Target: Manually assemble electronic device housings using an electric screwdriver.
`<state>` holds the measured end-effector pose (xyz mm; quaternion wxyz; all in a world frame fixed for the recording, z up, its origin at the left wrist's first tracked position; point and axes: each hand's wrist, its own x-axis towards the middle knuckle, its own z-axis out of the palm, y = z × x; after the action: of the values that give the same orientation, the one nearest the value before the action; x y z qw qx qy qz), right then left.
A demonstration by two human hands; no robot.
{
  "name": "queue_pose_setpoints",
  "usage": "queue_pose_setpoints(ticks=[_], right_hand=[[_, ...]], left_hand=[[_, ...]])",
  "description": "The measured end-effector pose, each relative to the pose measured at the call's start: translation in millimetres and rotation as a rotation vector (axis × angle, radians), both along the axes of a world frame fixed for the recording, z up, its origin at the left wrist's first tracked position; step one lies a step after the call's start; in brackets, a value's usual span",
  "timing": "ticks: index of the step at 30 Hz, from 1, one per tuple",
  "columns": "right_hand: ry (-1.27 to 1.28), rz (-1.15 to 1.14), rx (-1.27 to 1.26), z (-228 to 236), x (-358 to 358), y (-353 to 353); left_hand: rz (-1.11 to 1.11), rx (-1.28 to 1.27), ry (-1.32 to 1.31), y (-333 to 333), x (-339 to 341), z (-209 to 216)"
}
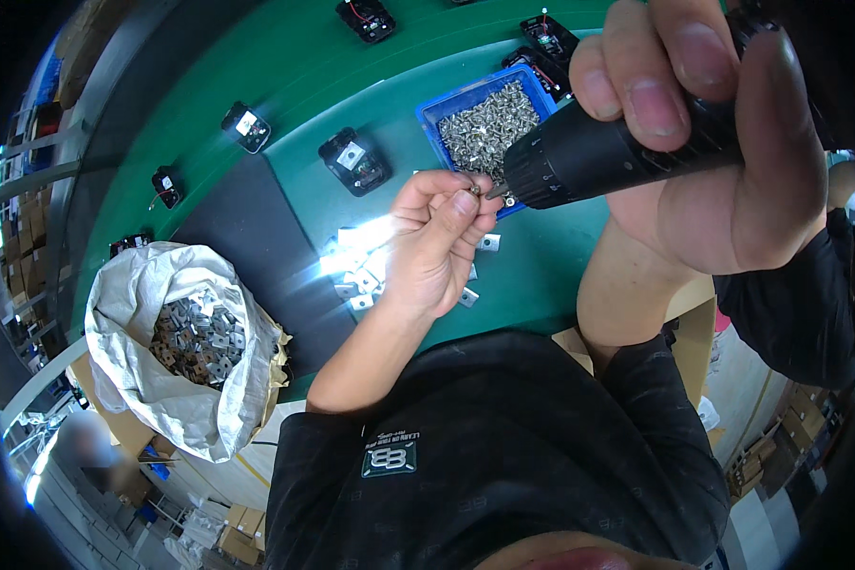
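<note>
My right hand (722,161) is wrapped around a black electric screwdriver (579,157), large in view at the upper right. Its bit points left, right at the fingertips of my left hand (432,242). Between that hand's thumb and fingers is a small metal screw (475,191), close to the bit tip; I cannot tell if they touch. Just behind stands a blue bin (434,119) filled with loose screws (489,123). Below and around my left wrist, small metal plates (362,281) lie scattered on the green table, some washed out by glare.
A black housing (353,161) with a metal plate on it lies left of the bin. More housings (247,127) stand along the green surface (323,66). An open white sack (123,313) of metal plates stands at the left, near a dark mat (256,214). Another person's dark clothing (788,313) shows at right.
</note>
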<state>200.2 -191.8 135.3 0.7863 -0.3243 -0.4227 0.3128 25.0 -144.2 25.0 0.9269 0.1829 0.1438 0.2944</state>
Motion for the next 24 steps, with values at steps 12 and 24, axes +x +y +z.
queue_pose_setpoints(ticks=[12,24], right_hand=[[0.036,-0.02,-0.005,5,-8,2],[0.076,-0.034,0.003,6,-11,4]], left_hand=[[0.032,-0.074,-0.056,-6,7,5],[0.028,-0.118,-0.07,-3,6,4]])
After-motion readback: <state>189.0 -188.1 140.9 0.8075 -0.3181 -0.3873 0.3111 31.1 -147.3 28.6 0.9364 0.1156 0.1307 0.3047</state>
